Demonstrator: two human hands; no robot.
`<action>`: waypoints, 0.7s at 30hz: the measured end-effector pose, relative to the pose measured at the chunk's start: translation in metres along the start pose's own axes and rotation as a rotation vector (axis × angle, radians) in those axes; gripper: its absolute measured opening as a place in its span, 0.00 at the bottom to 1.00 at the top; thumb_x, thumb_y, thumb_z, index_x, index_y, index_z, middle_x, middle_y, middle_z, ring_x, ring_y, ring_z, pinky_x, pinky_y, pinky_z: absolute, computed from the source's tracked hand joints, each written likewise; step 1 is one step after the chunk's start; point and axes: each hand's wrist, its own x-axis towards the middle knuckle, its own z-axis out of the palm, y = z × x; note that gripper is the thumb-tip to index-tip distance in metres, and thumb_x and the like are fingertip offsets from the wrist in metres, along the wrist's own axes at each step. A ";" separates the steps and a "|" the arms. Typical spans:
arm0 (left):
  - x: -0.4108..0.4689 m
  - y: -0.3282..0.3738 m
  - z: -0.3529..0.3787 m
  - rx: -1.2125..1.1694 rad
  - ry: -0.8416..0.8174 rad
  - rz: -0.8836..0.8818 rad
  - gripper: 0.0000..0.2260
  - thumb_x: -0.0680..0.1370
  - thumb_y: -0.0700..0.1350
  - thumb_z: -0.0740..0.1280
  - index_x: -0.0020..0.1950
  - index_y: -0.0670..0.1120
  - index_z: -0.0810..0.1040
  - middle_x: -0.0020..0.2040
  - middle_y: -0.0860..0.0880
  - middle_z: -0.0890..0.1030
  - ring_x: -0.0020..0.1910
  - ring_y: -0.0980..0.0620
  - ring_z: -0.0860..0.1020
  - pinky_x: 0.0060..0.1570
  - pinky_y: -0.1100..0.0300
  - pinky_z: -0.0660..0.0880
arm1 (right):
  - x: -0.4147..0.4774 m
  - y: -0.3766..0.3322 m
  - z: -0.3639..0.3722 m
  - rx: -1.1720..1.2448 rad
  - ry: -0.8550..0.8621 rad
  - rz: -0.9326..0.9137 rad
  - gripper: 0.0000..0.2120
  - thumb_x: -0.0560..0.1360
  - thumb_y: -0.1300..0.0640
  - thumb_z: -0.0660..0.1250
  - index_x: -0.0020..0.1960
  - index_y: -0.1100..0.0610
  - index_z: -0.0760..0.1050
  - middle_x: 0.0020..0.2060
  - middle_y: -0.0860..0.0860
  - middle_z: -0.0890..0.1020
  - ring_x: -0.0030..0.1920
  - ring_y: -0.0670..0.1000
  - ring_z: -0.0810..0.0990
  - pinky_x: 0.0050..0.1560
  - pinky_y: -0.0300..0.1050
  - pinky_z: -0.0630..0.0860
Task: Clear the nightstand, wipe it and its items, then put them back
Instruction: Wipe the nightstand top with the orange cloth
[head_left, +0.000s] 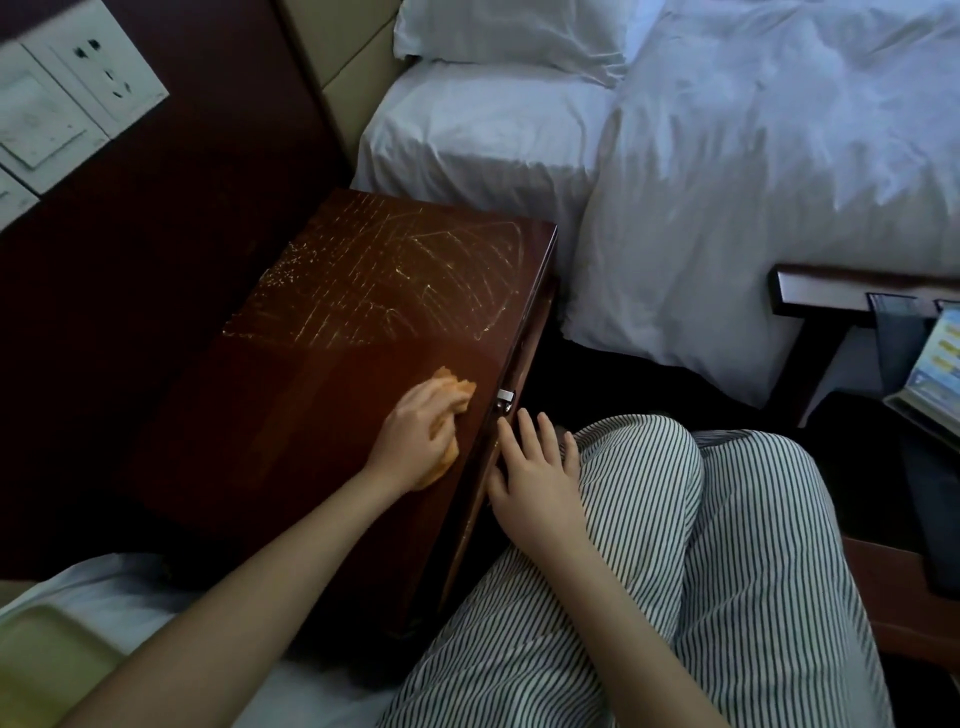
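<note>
Far off to the left of the left hand, a white socket panel (78, 98) sits on the dark wall, and below the forearm the corner of a yellowish tray (47, 660) lies on white bedding.

The desk (311, 364), a dark glossy bedside piece, stands directly in front of the seated person. Its far half, beyond the hand, shows pale streaks; whether they are damp marks or scratches I cannot tell.

The left hand (415, 431) lies on the near part of the top, close to the front edge. Its fingers are curled over an orange cloth (460, 387), bunching it and pressing it flat to the wood.

The cloth looks soft and limp, so it probably needs a full palm on it to keep from sliding loose on the varnish. The lacquered top looks hard and slick and likely takes firm pressure.

Just right of that hand, a small metal knob (504, 401) sticks out of the desk front.

The right hand (535, 470) rests on a striped trouser knee (639, 467), with its fingers straight and a little spread. The fingertips reach toward the desk's front edge and hold nothing.

Further right and beyond lies the bed (727, 182) with its rumpled white duvet
</note>
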 end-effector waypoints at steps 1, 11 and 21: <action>-0.003 -0.008 -0.004 0.010 0.030 -0.045 0.15 0.77 0.38 0.62 0.62 0.49 0.77 0.66 0.50 0.72 0.68 0.51 0.67 0.64 0.60 0.63 | 0.001 0.000 0.000 0.002 -0.007 0.000 0.27 0.81 0.50 0.50 0.78 0.52 0.45 0.77 0.51 0.45 0.76 0.52 0.38 0.71 0.51 0.32; 0.062 0.020 0.020 0.021 0.163 -0.232 0.16 0.79 0.39 0.58 0.67 0.46 0.73 0.68 0.46 0.71 0.70 0.47 0.64 0.66 0.55 0.62 | -0.002 -0.002 0.000 0.019 0.043 0.017 0.28 0.81 0.51 0.51 0.78 0.54 0.46 0.77 0.52 0.47 0.76 0.53 0.40 0.70 0.49 0.32; 0.009 -0.007 0.002 0.023 -0.013 0.031 0.15 0.77 0.39 0.62 0.62 0.48 0.76 0.65 0.49 0.73 0.67 0.50 0.68 0.66 0.58 0.64 | 0.002 0.000 0.002 0.025 0.052 0.031 0.28 0.81 0.51 0.50 0.78 0.54 0.46 0.77 0.52 0.47 0.76 0.52 0.41 0.71 0.50 0.33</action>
